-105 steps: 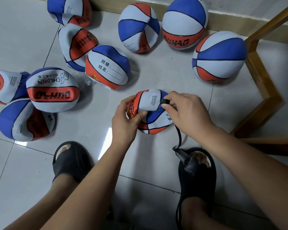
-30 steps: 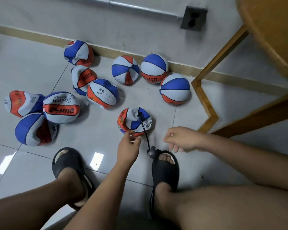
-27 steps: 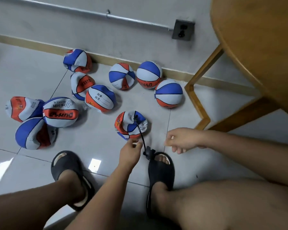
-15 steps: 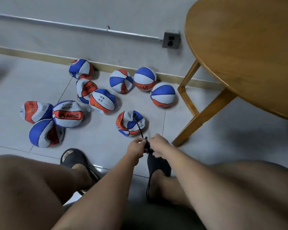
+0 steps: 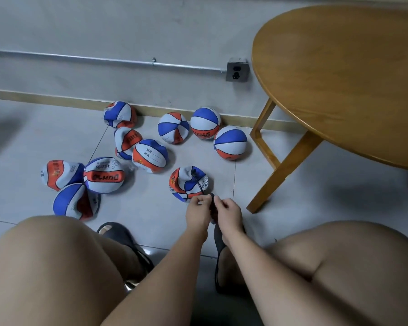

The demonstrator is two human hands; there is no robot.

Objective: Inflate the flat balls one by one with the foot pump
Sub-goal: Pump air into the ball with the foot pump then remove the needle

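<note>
The flat ball (image 5: 185, 184) lies on the floor in the middle of the frame. It is crumpled, red, white and blue. A black hose (image 5: 198, 182) sticks in its top. Just below, the left hand (image 5: 197, 211) and right hand (image 5: 229, 211) are close together, both pinching the hose.

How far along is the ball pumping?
One round ball and its round neighbour look done. The crumpled ball has the hose plugged in; left hand and right hand pinch its near end. Seven others lie flat or dented, left to do.
</note>
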